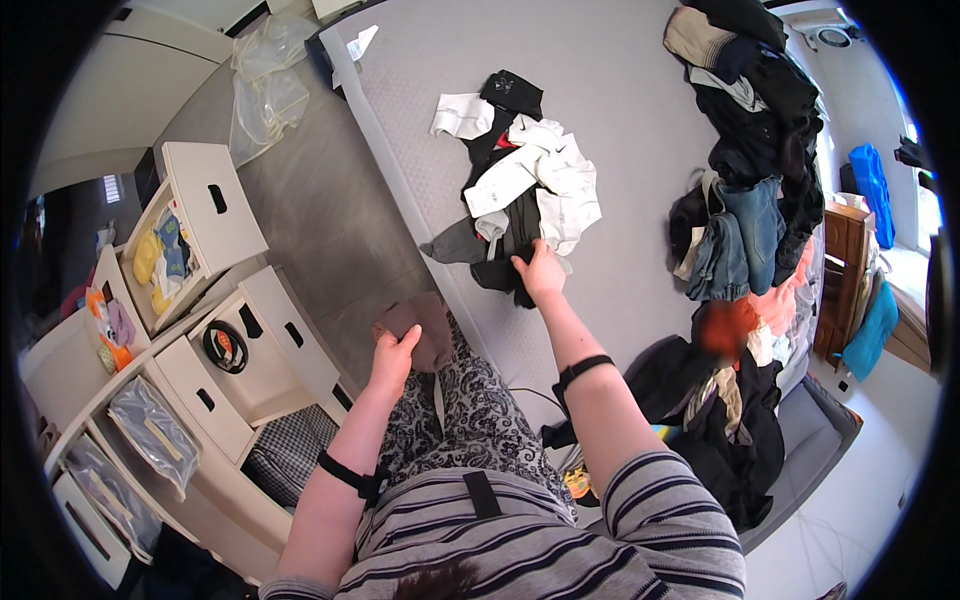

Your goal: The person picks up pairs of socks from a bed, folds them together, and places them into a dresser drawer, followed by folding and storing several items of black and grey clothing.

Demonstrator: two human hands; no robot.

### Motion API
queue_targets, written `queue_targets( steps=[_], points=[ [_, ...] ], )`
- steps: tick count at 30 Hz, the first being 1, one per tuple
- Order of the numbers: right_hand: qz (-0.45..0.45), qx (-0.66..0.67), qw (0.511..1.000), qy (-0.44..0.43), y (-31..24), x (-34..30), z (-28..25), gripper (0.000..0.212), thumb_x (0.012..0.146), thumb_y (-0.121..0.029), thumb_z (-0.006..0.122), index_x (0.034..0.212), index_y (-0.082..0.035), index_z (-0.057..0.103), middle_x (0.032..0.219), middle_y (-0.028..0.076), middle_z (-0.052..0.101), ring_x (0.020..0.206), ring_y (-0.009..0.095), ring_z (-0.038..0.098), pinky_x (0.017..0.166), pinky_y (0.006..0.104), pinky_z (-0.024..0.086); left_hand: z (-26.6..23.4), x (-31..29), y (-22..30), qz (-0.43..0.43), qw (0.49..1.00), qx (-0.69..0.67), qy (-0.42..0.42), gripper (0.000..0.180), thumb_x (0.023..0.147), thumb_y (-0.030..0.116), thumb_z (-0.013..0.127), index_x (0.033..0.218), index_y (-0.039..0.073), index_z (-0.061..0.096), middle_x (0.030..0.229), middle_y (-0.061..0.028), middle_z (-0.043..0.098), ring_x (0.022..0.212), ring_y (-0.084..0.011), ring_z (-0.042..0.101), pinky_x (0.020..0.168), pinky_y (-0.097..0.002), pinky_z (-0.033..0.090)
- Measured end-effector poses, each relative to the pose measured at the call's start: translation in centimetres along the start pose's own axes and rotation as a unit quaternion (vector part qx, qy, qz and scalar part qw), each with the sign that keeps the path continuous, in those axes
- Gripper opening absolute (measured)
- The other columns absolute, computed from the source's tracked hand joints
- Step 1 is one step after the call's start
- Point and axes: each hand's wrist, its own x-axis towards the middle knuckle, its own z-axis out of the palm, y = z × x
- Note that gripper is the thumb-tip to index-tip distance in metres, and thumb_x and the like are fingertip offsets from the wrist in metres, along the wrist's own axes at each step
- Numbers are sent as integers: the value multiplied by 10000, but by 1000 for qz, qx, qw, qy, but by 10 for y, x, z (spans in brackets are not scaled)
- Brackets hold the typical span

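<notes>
My left hand (393, 362) is closed on a folded mauve-brown cloth (428, 330), perhaps a sock, held above my patterned trousers. Out over the bed, my right hand (544, 274) has its fingers on a black sock (494, 274) at the near edge of a loose pile; the thumb and fingertips appear to pinch it. White socks (566, 190) lie over dark ones in this pile. A dark grey sock (455, 242) sticks out on its left side, and a folded black piece (513, 92) rests at its far end.
The pile lies on a grey mattress (610, 60). Jeans (752, 225) and dark clothes (775, 110) are heaped along its right side, with more black garments (740, 430) nearer me. At left, a drawer (215, 200) and cabinet doors (290, 335) stand out over the floor (320, 190).
</notes>
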Motion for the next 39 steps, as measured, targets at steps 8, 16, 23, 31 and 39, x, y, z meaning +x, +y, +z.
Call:
queue_targets(
  steps=[8, 16, 23, 31, 39],
  points=[
    [-31, 22, 999, 23, 17, 54, -1, 236, 673, -231, 522, 813, -41, 509, 834, 124, 541, 737, 274, 523, 664, 350, 431, -6, -14, -2, -28, 999, -20, 28, 342, 767, 191, 501, 1018, -35, 445, 999, -78, 498, 883, -157, 475, 768, -257, 359],
    [86, 634, 747, -182, 16, 20, -64, 236, 686, -156, 427, 887, -40, 469, 873, 95, 540, 749, 216, 533, 644, 321, 442, 4, 0, -8, -3, 998, -62, 10, 321, 763, 192, 507, 1000, -21, 466, 980, -67, 507, 876, -146, 476, 761, -257, 360],
    [69, 778, 553, -292, -14, -25, -105, 497, 629, -207, 427, 1095, -41, 373, 1066, 125, 455, 957, 272, 449, 771, 469, 388, 4, 36, -25, -6, 991, -127, -32, 309, 772, 199, 503, 1003, -1, 458, 963, -49, 505, 872, -129, 462, 750, -261, 356],
    [144, 715, 583, -359, -54, -59, -95, 503, 642, -239, 433, 1073, 17, 389, 1025, 156, 475, 913, 280, 478, 762, 441, 403, -31, 59, -26, 26, 950, -293, 105, 293, 779, 152, 481, 1037, 25, 421, 991, -67, 490, 869, -173, 487, 742, -299, 391],
    [157, 614, 590, -501, -62, -75, -75, 490, 650, -179, 424, 1088, 27, 353, 979, 160, 489, 881, 272, 492, 765, 439, 402, -103, 65, -42, 74, 822, -498, 264, 305, 786, 113, 449, 1082, 84, 378, 1030, -77, 464, 905, -221, 482, 752, -346, 420]
  ],
)
